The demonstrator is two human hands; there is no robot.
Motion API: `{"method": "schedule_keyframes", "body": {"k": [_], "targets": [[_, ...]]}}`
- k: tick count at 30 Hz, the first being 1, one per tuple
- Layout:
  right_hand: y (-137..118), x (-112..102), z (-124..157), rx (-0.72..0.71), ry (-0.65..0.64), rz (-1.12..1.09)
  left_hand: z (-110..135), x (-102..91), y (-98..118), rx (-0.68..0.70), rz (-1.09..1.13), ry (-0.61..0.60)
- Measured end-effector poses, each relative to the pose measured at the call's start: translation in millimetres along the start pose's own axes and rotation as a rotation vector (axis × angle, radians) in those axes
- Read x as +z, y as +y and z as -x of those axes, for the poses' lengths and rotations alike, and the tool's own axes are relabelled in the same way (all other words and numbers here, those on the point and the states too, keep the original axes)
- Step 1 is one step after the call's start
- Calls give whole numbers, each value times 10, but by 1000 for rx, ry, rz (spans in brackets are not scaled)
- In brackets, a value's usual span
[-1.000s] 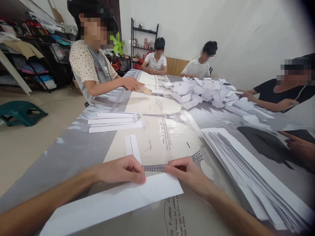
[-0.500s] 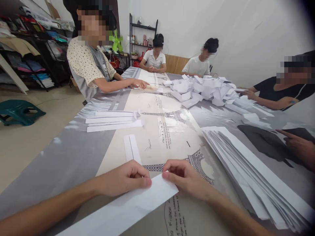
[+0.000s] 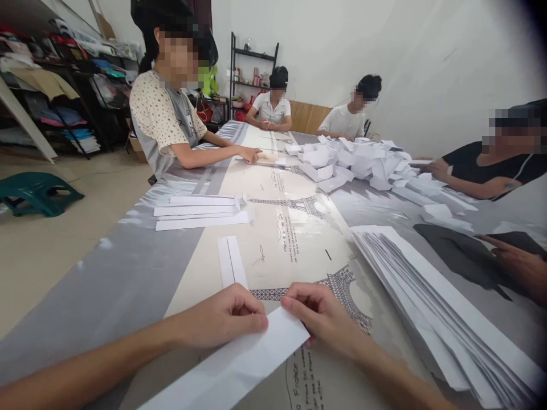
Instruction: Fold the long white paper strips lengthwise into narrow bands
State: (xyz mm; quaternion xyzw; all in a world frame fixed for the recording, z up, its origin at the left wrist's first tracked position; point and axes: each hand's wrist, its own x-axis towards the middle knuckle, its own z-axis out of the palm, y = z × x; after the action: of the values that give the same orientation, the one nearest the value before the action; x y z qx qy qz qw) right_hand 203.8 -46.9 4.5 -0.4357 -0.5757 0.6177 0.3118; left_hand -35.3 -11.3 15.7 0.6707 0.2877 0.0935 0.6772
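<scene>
A green stool (image 3: 40,193) stands at the left edge of the frame. Left of centre lies a row of narrow white strips (image 3: 200,212). At lower centre my left hand (image 3: 226,316) is pinched closed, thumb pressed on the upper edge of a white paper strip (image 3: 239,364) that slants up from the bottom edge. My right hand (image 3: 320,310) pinches its far end, thumb on the corner. A heap of folded paper (image 3: 354,162) fills the upper right; below it, a long paper stack (image 3: 431,307) reaches toward the lower right corner.
</scene>
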Motion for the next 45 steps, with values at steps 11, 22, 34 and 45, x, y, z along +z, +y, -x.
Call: {"method": "schedule_keyframes", "body": {"k": [11,22,34,45], "targets": [[6,82,7,-19,-73,-17,-3,76,1,39,4,6],[-8,-215,-53,-45,115,59,-49,-113,-55,43,-14,-74],[29,-12,-27,35,149,-112,-52,-27,-91,92,-4,104],[87,27,-45,72,139,-186,-51,-7,-60,148,-36,184]]}}
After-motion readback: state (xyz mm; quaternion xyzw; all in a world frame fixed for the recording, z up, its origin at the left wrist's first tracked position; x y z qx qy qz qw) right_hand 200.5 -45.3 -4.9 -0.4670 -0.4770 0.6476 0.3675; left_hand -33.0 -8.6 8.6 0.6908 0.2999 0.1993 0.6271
